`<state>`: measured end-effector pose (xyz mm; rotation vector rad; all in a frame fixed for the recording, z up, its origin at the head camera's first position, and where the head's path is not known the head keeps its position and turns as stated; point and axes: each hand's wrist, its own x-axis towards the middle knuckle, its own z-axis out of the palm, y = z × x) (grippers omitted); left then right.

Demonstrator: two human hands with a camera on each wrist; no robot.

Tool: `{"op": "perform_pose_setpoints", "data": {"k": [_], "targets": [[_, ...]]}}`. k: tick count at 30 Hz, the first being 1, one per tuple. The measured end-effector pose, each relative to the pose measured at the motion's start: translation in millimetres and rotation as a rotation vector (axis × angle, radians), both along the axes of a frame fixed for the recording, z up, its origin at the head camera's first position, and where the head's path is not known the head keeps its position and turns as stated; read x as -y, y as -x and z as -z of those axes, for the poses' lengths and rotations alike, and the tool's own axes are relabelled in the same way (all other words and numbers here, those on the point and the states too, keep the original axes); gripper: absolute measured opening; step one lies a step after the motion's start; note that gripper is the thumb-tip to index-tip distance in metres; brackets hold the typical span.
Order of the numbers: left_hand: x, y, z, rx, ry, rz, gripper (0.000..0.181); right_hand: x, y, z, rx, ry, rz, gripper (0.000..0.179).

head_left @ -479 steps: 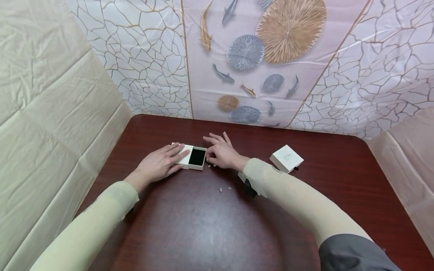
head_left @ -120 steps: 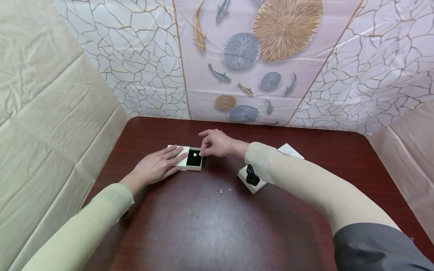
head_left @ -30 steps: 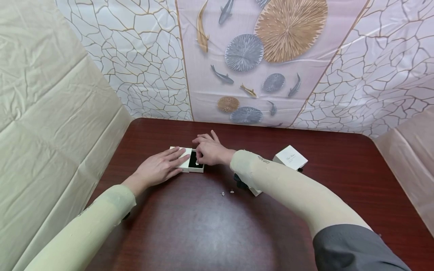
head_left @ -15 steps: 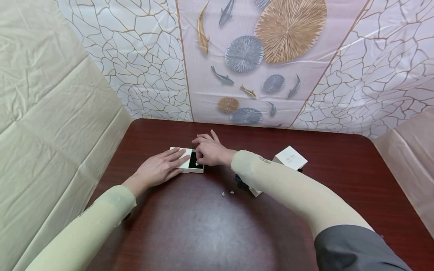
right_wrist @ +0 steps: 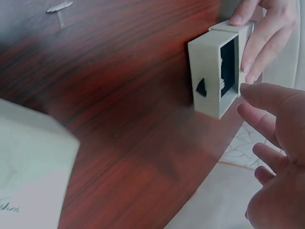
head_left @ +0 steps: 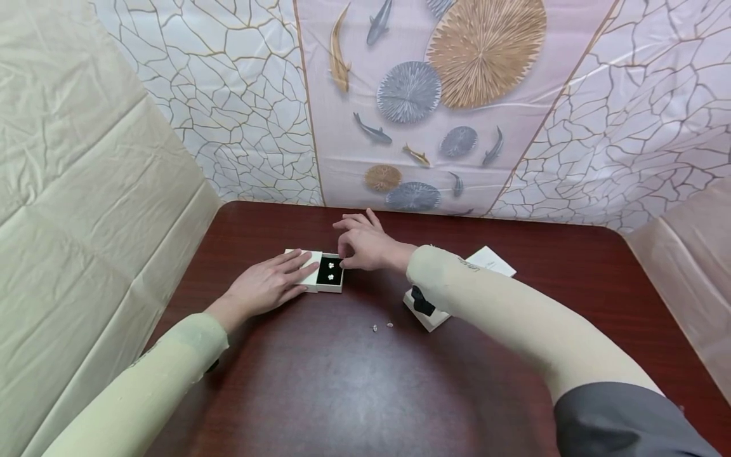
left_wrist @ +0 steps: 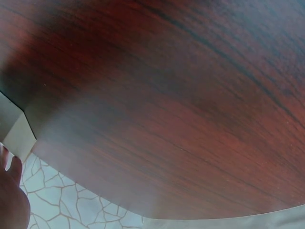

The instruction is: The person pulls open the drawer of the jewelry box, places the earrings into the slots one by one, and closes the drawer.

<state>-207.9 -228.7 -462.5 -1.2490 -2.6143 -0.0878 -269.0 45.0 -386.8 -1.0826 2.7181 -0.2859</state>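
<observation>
A white jewelry box [head_left: 307, 277] stands with its drawer pulled out to the right. Two flower-shaped stud earrings [head_left: 330, 277] sit on the drawer's black pad [head_left: 323, 271], one behind the other. My left hand [head_left: 268, 282] lies across the box's sleeve, fingers fairly straight over the top and thumb along the near side. My right hand [head_left: 368, 247] hovers at the drawer's right end, thumb and index fingertip close together but apart in the right wrist view, holding nothing. The drawer's dark pull tab [right_wrist: 201, 88] shows there too.
Two more small earrings [head_left: 374, 328] lie on the dark red wooden table [head_left: 342, 393], nearer to me. Under my right forearm is a white box [head_left: 425, 315], partly hidden by the sleeve. Another white box [head_left: 492, 260] with printed lettering stands behind that arm.
Sixteen seconds ago the black pad was bare; now it bears two earrings. In the last half second my right hand has lifted off the pad and drawn back right. My left hand has stayed.
</observation>
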Motion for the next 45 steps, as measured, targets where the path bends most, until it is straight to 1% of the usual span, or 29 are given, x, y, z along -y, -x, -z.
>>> {"op": "perform_pose_setpoints", "data": {"k": [5, 10, 25, 37, 45], "targets": [[-0.1, -0.3, 0.0, 0.005, 0.000, -0.003, 0.054, -10.8, 0.1, 3.1, 0.002, -0.019, 0.023, 0.012], [-0.3, -0.6, 0.2, 0.008, -0.005, -0.006, 0.055, -15.5, -1.8, 9.6, 0.012, -0.038, 0.025, 0.015], [0.0, -1.6, 1.4, 0.006, -0.003, -0.008, 0.054, -9.8, -2.6, 30.0, 0.053, -0.036, 0.039, 0.016], [-0.4, -1.7, 2.1, -0.002, -0.001, -0.007, 0.053, -6.0, -3.9, 39.5, 0.029, -0.028, 0.029, 0.019], [-0.8, -2.1, 2.9, -0.002, -0.010, -0.009, 0.054, -4.6, -4.5, 41.7, 0.013, -0.022, 0.016, 0.020]]}}
